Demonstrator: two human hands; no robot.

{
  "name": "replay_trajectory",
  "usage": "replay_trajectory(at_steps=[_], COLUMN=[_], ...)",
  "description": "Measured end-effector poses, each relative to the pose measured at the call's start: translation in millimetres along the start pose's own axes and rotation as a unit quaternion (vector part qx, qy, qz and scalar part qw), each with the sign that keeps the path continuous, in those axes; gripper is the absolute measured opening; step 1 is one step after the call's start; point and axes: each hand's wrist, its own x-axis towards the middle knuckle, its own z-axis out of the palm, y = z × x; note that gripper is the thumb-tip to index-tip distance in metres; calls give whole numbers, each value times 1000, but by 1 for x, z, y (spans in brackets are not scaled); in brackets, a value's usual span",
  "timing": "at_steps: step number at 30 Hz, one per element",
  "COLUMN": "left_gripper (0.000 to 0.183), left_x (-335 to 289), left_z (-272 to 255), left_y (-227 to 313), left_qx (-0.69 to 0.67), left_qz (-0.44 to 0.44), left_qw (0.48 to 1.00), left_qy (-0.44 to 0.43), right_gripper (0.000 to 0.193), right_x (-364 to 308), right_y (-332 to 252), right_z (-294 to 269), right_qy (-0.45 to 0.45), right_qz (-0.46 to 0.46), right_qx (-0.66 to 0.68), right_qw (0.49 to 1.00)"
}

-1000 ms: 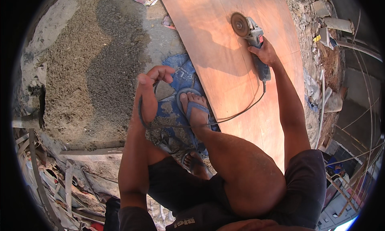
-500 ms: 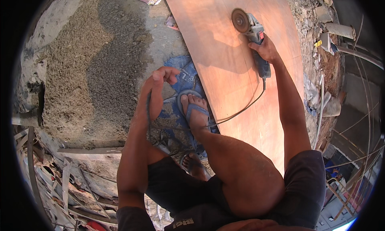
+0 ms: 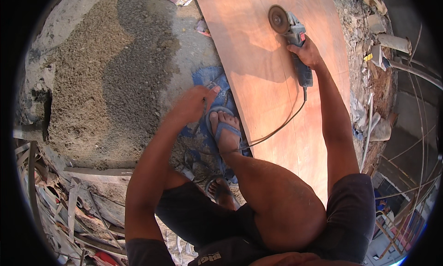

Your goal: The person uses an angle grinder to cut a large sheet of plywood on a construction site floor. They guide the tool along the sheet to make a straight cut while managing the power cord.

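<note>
The angle grinder [image 3: 302, 72] is over the upper part of the plywood sheet [image 3: 254, 44], grasped round its body by the right hand [image 3: 308, 52], whose grip looks firm; handling it well probably calls for a tight hold, the wrist in line behind the tool, and a second hand on it before the disc [image 3: 278, 19] takes any load, since one arm alone resists a kick poorly; the cord [image 3: 286, 125] leaves the tool's rear and crosses the sheet toward the sandalled foot [image 3: 227, 136], so it seems wise to lay it aside where neither disc nor foot can snag it; no guard can be made out round the disc, which makes distance from its edge all the more worthwhile (the foot is nearly bare, too). The left hand [image 3: 191, 104] bends down over the blue sack [image 3: 207, 75], close beside the foot; its fingers are partly hidden, so I cannot tell whether its grip is released or closed on something; the cord is lost from sight near the foot; whether the disc is turning, or the grinder touches the wood, is hard to judge; the sheet's far end is cut off above.
</note>
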Motion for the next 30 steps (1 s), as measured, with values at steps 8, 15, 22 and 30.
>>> replay_trajectory(at_steps=[8,15,22,30], left_gripper=[51,64,70,70], left_x=[11,22,19,23], left_z=[7,20,38,25], left_y=[20,16,10,12], left_qx=[102,128,172,92], left_qz=[-60,-99,-97,-135], left_qw=[993,987,980,986], left_qy=[16,-10,3,-30], right_gripper=[78,80,92,88], right_x=[11,25,37,53], right_y=[-12,-21,-35,-43], right_z=[-3,-3,-7,-11], right_qy=[13,8,-8,-14], right_qz=[-15,-8,7,-2], right_qx=[8,14,12,17], right_qw=[1000,1000,1000,1000])
